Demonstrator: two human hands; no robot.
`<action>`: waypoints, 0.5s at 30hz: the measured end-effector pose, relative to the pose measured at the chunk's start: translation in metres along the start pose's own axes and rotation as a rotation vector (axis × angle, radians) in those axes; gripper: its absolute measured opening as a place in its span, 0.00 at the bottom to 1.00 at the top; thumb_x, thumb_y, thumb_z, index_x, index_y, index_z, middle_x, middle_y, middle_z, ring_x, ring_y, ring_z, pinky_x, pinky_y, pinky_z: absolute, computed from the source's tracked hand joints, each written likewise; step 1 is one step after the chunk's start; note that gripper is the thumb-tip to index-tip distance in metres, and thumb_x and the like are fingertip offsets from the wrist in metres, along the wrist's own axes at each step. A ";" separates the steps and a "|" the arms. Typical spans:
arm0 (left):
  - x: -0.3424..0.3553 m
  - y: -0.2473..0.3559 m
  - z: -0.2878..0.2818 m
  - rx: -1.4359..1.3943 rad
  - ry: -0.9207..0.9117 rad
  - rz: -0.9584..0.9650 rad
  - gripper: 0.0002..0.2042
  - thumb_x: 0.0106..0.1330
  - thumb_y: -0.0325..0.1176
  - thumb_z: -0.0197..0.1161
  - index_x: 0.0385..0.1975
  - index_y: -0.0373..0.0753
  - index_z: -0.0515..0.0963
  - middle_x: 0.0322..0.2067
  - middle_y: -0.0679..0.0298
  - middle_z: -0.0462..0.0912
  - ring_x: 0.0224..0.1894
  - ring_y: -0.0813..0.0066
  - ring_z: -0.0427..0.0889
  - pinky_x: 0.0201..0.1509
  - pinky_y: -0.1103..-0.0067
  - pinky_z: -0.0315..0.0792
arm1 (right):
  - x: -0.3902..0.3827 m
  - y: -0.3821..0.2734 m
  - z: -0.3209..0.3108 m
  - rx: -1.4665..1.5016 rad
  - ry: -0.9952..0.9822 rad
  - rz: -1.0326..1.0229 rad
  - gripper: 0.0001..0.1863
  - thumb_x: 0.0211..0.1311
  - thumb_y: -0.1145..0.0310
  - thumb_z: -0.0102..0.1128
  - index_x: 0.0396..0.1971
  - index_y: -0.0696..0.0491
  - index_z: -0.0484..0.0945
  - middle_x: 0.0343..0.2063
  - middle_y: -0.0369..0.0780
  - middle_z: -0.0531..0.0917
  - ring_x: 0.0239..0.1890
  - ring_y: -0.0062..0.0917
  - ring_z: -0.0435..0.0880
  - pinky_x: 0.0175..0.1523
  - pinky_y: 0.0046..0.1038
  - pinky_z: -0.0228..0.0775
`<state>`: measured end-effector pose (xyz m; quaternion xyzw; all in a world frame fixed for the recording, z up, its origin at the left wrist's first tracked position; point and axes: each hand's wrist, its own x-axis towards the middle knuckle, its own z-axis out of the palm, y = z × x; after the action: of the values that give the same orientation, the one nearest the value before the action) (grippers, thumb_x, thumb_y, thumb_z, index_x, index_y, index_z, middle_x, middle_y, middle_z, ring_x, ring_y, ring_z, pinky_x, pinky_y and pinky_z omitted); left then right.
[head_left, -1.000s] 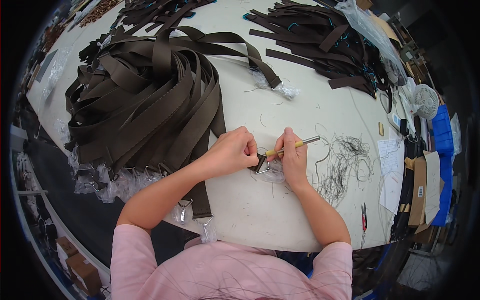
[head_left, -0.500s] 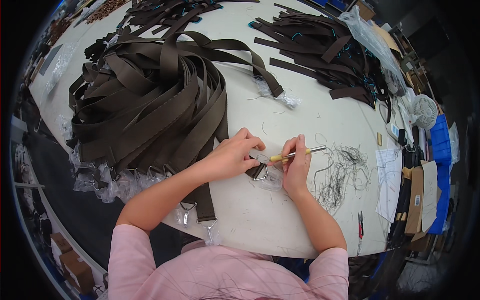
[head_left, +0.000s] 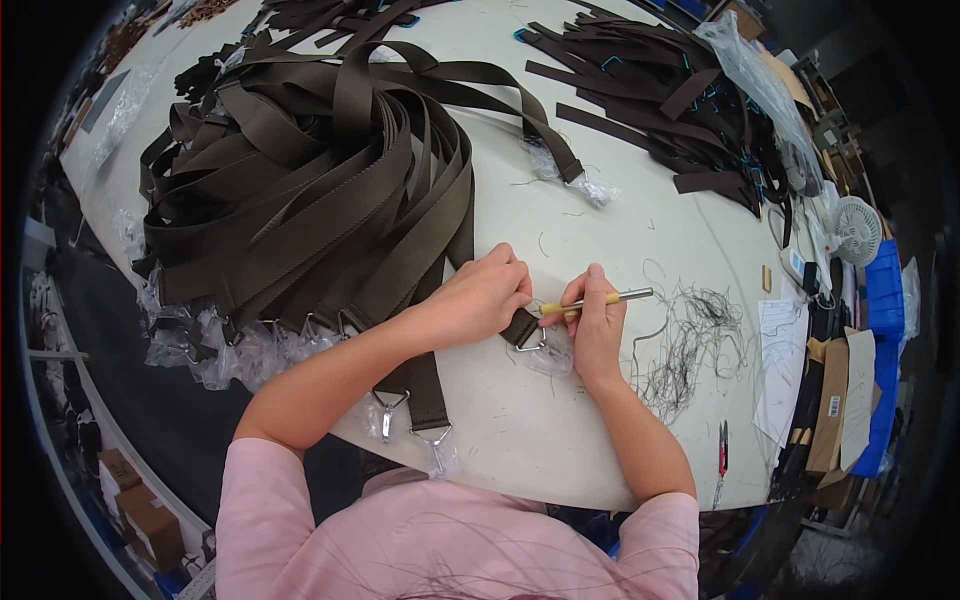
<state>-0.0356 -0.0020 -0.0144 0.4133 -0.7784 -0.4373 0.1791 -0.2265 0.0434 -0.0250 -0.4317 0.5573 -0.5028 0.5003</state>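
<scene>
My left hand (head_left: 485,297) is closed in a pinch beside the end of a dark brown webbing strap (head_left: 521,327). What its fingertips hold is too small to make out, and the hand covers the strap beyond its end. A metal ring (head_left: 532,346) wrapped in clear plastic (head_left: 553,356) is fixed to that end. My right hand (head_left: 598,335) grips a slim pen-like tool (head_left: 632,294) with a yellow part and a metal shaft. The yellow part points toward the strap end and my left fingers.
Left lies a big heap of brown straps (head_left: 310,190) with plastic-wrapped metal ends. More dark straps (head_left: 660,100) with blue-edged pieces lie far right. Loose thread clippings (head_left: 690,345), red-handled snips (head_left: 723,448), paper (head_left: 778,365) and a small white fan (head_left: 855,230) are on the right.
My left fingers, apart before, have drawn together into a pinch just above the strap end. The right hand still holds the tool. The whole view has shifted slightly.
</scene>
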 end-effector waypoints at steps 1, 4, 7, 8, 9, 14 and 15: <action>0.000 -0.001 0.001 -0.001 0.006 0.001 0.05 0.69 0.29 0.60 0.36 0.34 0.77 0.44 0.52 0.75 0.43 0.51 0.81 0.50 0.64 0.75 | 0.000 0.000 0.000 -0.001 0.002 0.004 0.28 0.81 0.50 0.40 0.23 0.53 0.71 0.17 0.32 0.73 0.18 0.19 0.82 0.21 0.17 0.57; 0.000 -0.001 0.000 0.002 0.007 -0.013 0.04 0.70 0.28 0.60 0.37 0.35 0.77 0.42 0.57 0.74 0.41 0.60 0.80 0.47 0.69 0.73 | -0.001 -0.001 0.001 -0.011 0.004 0.002 0.28 0.81 0.50 0.39 0.23 0.53 0.70 0.17 0.32 0.72 0.18 0.19 0.82 0.22 0.16 0.59; 0.001 -0.004 -0.003 -0.055 -0.016 0.017 0.04 0.68 0.27 0.62 0.39 0.34 0.78 0.42 0.57 0.74 0.40 0.63 0.80 0.46 0.70 0.74 | -0.001 0.001 0.000 -0.011 0.002 -0.016 0.28 0.82 0.50 0.39 0.22 0.53 0.70 0.17 0.32 0.72 0.18 0.19 0.82 0.22 0.16 0.59; 0.000 -0.003 -0.004 -0.097 -0.030 0.018 0.04 0.68 0.27 0.62 0.38 0.35 0.79 0.42 0.58 0.75 0.39 0.65 0.80 0.45 0.71 0.74 | -0.001 0.002 -0.001 0.002 0.002 -0.016 0.28 0.82 0.50 0.39 0.22 0.53 0.70 0.17 0.32 0.71 0.18 0.19 0.82 0.22 0.16 0.60; -0.002 -0.001 -0.006 -0.139 -0.044 0.019 0.04 0.67 0.27 0.63 0.38 0.35 0.79 0.41 0.58 0.75 0.38 0.66 0.79 0.44 0.71 0.74 | -0.001 0.003 -0.001 0.016 0.003 -0.016 0.28 0.82 0.50 0.39 0.22 0.54 0.70 0.17 0.32 0.71 0.18 0.19 0.82 0.21 0.16 0.60; 0.001 -0.001 -0.003 -0.013 -0.020 0.049 0.03 0.65 0.27 0.64 0.35 0.36 0.81 0.36 0.61 0.76 0.35 0.69 0.78 0.42 0.73 0.73 | 0.001 0.005 -0.002 0.057 0.004 -0.024 0.28 0.82 0.51 0.39 0.22 0.54 0.70 0.17 0.32 0.70 0.18 0.19 0.81 0.21 0.17 0.63; 0.002 0.000 -0.004 -0.015 -0.015 0.043 0.03 0.65 0.28 0.64 0.34 0.36 0.81 0.36 0.61 0.76 0.35 0.69 0.78 0.41 0.73 0.73 | 0.001 0.005 -0.002 0.062 0.011 -0.022 0.28 0.82 0.51 0.39 0.22 0.54 0.70 0.17 0.32 0.70 0.18 0.19 0.81 0.21 0.17 0.63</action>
<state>-0.0341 -0.0057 -0.0123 0.3919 -0.7850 -0.4423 0.1858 -0.2280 0.0434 -0.0298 -0.4193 0.5395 -0.5277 0.5046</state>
